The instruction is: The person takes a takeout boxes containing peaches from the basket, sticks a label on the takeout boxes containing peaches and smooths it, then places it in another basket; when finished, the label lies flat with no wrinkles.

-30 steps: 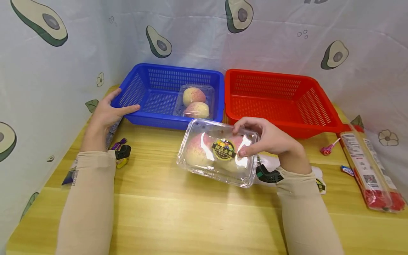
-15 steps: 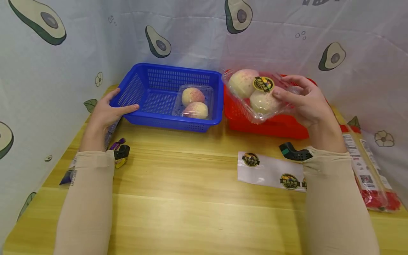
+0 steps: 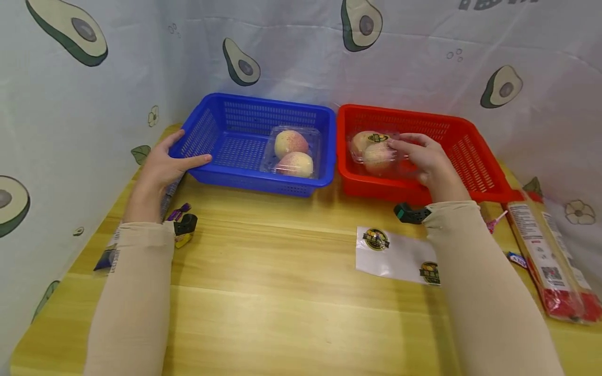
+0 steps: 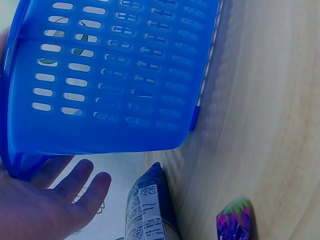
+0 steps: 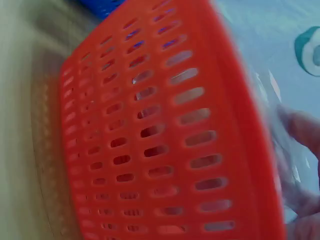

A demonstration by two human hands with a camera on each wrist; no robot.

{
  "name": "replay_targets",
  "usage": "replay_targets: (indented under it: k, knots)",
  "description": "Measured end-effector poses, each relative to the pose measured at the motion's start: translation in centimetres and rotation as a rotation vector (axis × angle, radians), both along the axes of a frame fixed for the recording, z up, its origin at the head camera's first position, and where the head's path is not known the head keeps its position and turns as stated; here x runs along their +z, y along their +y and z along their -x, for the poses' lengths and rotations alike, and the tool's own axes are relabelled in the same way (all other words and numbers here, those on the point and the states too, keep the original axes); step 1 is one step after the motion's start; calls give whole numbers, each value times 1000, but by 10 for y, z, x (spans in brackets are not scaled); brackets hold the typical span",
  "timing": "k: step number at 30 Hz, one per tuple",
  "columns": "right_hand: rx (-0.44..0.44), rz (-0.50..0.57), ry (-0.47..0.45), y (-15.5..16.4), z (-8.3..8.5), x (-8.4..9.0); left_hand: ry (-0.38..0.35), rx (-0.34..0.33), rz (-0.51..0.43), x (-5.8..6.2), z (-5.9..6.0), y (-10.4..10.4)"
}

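Observation:
My left hand (image 3: 163, 163) rests at the near left corner of a blue plastic basket (image 3: 244, 180). Its thumb lies along the front rim, and the fingers stretch along the outer left side. In the left wrist view, loose fingers (image 4: 92, 192) show below the rim. My right hand (image 3: 425, 156) pinches the edge of a clear plastic box of two peaches (image 3: 376, 151), which bears a black and gold label. This box is inside the left part of a red plastic basket (image 3: 376, 187). The red wall hides most of the box in the right wrist view.
A second clear peach box (image 3: 293, 151) sits in the blue basket. A sheet of label stickers (image 3: 395, 258) lies in front of the red basket. Wrapped sweets (image 3: 181, 213) and a dark packet lie left; a red and white packet (image 3: 550, 261) and a lollipop (image 3: 493, 224) lie right.
My right hand has carried the peach box from above the table, up over the red basket's front rim and down into it. My left hand has stayed at the blue basket.

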State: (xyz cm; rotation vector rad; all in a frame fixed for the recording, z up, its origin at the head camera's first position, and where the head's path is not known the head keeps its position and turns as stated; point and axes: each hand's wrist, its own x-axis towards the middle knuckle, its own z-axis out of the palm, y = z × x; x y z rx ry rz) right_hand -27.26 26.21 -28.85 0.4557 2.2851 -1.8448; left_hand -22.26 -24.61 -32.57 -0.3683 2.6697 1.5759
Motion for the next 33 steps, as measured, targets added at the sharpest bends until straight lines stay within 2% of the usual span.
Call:
replay_targets:
  k: [2, 9, 13, 17, 20, 22, 25, 29, 33]
  knots:
    - [86, -73, -39, 3, 0, -2, 0, -5, 6, 1, 1, 2]
    - [377, -467, -143, 15, -4, 0, 7, -8, 6, 1, 2, 4]
    - [464, -603, -159, 16, -4, 4, -4, 3, 6, 2, 0, 2]
    - [462, -731, -86, 17, -17, 13, -12, -6, 27, 3, -3, 3]
    - [412, -731, 43, 16, -33, 14, -12, -7, 47, 5, -4, 4]
    - [396, -695, 145, 13, -45, 11, -6, -5, 69, 8, -4, 5]
    - [402, -654, 253, 8, -58, 3, 2, -6, 150, 12, -6, 8]
    - [424, -659, 319, 4, -68, -10, 26, -24, 309, 19, -9, 13]
    - [449, -681, 359, 3, -70, -18, 116, -45, 420, 27, -11, 26]
